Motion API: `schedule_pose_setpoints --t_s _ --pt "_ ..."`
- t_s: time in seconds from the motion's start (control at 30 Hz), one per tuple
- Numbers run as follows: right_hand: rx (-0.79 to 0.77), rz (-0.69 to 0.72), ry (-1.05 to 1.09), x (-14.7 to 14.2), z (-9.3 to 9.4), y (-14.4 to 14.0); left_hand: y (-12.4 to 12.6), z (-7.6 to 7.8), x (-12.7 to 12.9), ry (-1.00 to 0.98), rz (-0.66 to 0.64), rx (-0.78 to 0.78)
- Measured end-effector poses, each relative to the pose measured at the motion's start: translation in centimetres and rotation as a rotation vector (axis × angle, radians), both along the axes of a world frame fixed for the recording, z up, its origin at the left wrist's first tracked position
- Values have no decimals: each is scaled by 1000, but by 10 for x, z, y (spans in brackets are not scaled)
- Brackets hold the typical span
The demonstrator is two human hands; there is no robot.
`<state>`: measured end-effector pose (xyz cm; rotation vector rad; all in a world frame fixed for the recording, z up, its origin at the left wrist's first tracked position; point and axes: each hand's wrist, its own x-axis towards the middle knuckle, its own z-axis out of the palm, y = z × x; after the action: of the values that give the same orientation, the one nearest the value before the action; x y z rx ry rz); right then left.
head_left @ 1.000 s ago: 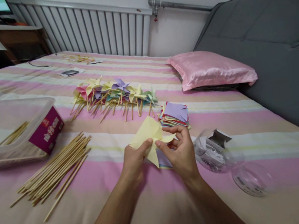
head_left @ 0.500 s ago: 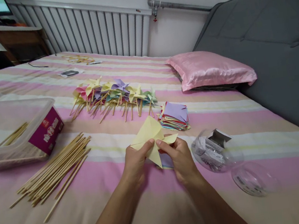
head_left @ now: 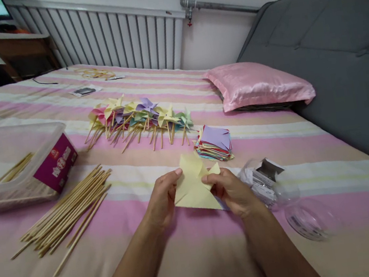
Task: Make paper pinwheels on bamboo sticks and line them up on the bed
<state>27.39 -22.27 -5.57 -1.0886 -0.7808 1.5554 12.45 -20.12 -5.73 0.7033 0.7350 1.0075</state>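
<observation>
Paper: I've got a pale yellow paper square (head_left: 193, 185) between both hands, corners curling in toward the middle, one flap standing up at the top, a flat triangle hanging low toward the right.
Where it sits: just above the bed (head_left: 195, 257), on the pink stripe toward the near edge, a little right of centre.
Left hand: my left hand (head_left: 161, 200) is pinching the paper's left side, thumb on top at the upper left flap, fingers tucked under, forearm coming in from the near edge.
Right hand: my right hand (head_left: 233, 189) pinches the right side, thumb and forefinger closed on the folded tips near the middle, knuckles up, wrist angled inward.
Room to the left: loose wooden sticks (head_left: 65, 212) fan out well apart from my left hand; beyond them a clear plastic box (head_left: 14, 159) with a few sticks inside sits by the left edge.
Room to the right: tight here, a clear jar (head_left: 263, 182) lies on its side just beside my right hand, its lid (head_left: 308, 222) near it toward the near edge.
Room ahead: a stack of coloured paper squares (head_left: 215, 143) sits near, just past the yellow paper; a row of finished pinwheels (head_left: 136, 118) lies farther toward the middle of the bed.
Far corner: a pink pillow (head_left: 259, 83) rests at the right, against the grey headboard (head_left: 331, 56).
</observation>
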Motion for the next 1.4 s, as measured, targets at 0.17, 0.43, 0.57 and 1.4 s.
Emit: schedule_pose_setpoints --t_s 0.17,0.43,0.57,1.4 --pt "12 106 -92 10 0 -1 -1 1 -1 122 -151 35" --pt "82 129 -263 10 2 -1 -2 -7 3 199 -165 64" --pt "85 134 -301 10 3 -2 -2 -8 4 221 -176 74" --pt "499 123 -571 0 4 -7 12 -3 0 -54 319 -179"
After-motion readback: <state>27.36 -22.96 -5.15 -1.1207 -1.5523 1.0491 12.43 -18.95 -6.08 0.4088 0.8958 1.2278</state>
